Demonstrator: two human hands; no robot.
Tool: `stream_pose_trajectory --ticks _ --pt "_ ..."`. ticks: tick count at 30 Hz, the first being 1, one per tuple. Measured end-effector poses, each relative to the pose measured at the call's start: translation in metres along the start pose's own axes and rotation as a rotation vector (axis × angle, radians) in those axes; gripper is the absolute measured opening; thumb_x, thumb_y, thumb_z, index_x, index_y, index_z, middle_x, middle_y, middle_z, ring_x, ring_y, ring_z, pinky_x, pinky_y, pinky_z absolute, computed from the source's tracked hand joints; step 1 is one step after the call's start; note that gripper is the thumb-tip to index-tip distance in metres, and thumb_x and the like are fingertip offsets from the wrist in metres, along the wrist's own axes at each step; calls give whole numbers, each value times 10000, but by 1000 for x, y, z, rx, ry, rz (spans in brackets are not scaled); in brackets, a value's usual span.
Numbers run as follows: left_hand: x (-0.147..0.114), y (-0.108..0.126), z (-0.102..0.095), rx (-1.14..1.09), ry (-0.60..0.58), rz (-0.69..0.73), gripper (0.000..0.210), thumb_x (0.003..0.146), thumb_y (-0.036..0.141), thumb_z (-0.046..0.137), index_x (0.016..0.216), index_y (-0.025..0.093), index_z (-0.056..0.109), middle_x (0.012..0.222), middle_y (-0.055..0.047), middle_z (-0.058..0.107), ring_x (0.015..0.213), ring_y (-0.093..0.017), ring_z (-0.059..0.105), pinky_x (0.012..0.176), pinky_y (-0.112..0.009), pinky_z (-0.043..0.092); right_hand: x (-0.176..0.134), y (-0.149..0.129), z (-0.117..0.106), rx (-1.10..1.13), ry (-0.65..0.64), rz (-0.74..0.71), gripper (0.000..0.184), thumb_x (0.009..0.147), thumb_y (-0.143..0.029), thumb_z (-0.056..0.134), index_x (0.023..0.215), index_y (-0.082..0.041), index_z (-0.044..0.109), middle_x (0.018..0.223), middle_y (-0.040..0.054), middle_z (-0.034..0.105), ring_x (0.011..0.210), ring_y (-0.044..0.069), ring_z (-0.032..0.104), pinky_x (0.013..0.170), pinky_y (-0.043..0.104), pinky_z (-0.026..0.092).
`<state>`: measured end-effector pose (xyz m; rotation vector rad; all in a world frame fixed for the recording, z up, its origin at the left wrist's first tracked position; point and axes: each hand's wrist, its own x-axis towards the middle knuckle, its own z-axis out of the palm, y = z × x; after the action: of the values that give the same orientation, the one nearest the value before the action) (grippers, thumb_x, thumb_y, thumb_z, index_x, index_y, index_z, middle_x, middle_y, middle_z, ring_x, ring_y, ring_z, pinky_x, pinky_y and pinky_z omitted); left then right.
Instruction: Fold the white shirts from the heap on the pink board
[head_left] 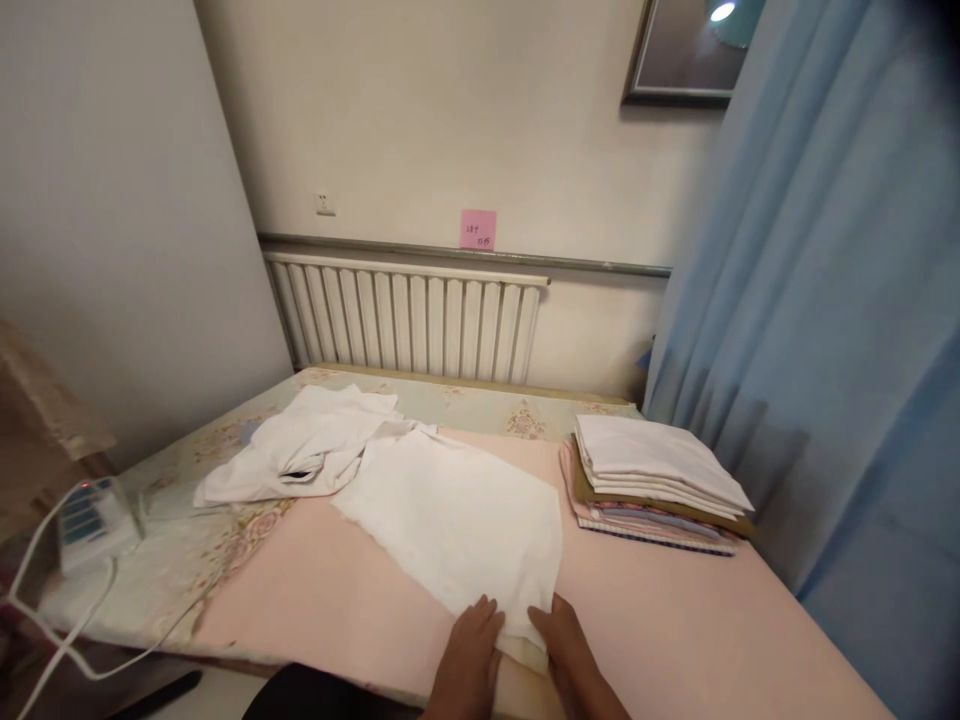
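Note:
A white cloth (465, 510) lies spread over a pink sheet (337, 575), its far end running up to a crumpled white heap. At its near edge, my left hand (471, 645) grips the left corner with its fingertips on the fabric. My right hand (562, 635) holds the right corner, thumb on top and the other fingers partly hidden under the cloth. Between the two hands the near edge is bent over. The crumpled white fabric (315, 440) sits at the far left, with a small dark spot showing in its folds.
Folded cloths (660, 465) are stacked on the right, white ones on top. A power strip (94, 525) with white cables lies at the left edge of the flowered cover (247, 540). Behind stands a radiator (420, 315); a blue curtain (810, 330) hangs on the right.

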<state>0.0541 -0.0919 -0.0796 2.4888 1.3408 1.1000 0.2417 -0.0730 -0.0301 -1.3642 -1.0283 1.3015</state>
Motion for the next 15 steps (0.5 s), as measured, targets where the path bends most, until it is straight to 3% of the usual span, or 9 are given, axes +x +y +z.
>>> stream_pose_trajectory --ticks 3,6,10,12,15 --pt "-1 3 -16 -184 101 -319 380 863 241 507 1235 235 586 1291 -93 605 1216 -231 546 1055 -403 436 -2 -2 0 -13 24 -21 386 606 -301 613 910 -77 697 775 94 728 746 255 664 632 298 521" --pt "5 -1 -38 -375 268 -711 341 826 276 547 1144 170 612 1209 -130 629 1175 -268 558 1076 -440 393 -5 0 -3 25 27 50 427 592 -318 610 944 -91 690 797 97 732 794 274 671 659 316 527" --pt "15 -16 -64 -781 428 -1178 291 797 242 582 1070 145 572 1103 -138 639 1066 -262 621 1017 -426 442 -13 4 -25 -3 -11 92 452 596 -383 648 972 -136 690 826 92 737 878 299 673 714 338 530" --pt "18 -23 -72 -1065 523 -1283 234 824 228 568 1043 148 543 1032 -131 647 980 -233 662 957 -391 493 -18 5 -47 -40 -27 79 456 605 -420 649 972 -152 690 854 91 738 908 298 672 745 336 527" --pt "25 -31 -80 -1374 602 -1326 215 839 260 592 1008 146 524 986 -143 650 914 -222 684 893 -367 532 -27 4 -92 -117 -77 98 472 618 -446 632 977 -144 686 884 98 737 910 294 675 776 337 520"
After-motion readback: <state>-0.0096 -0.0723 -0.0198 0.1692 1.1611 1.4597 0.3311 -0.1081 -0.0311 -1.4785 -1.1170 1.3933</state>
